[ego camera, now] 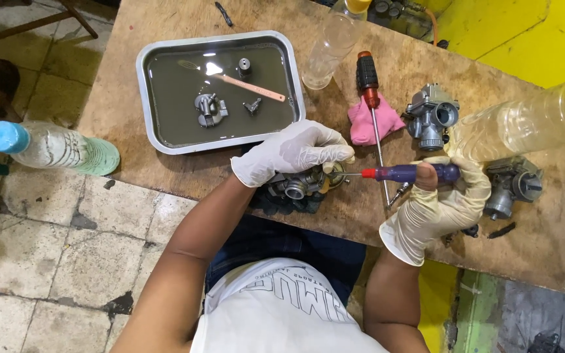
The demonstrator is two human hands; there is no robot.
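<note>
My left hand (293, 152), in a white glove, presses down on a grey metal carburetor (297, 185) at the near edge of the wooden table (165, 171). My right hand (441, 208), gloved too, grips a purple-handled screwdriver (408, 173) held level, its tip pointing left into the carburetor. A dark rag (282, 202) lies under the carburetor.
A metal tray (152, 98) of murky liquid holds small parts and a brush. A red-and-black screwdriver (369, 88) lies across a pink cloth (364, 127). Two more carburetors (431, 116) (513, 189) and clear plastic bottles (524, 121) sit at right. A blue-capped bottle (50, 148) stands at the table's left edge.
</note>
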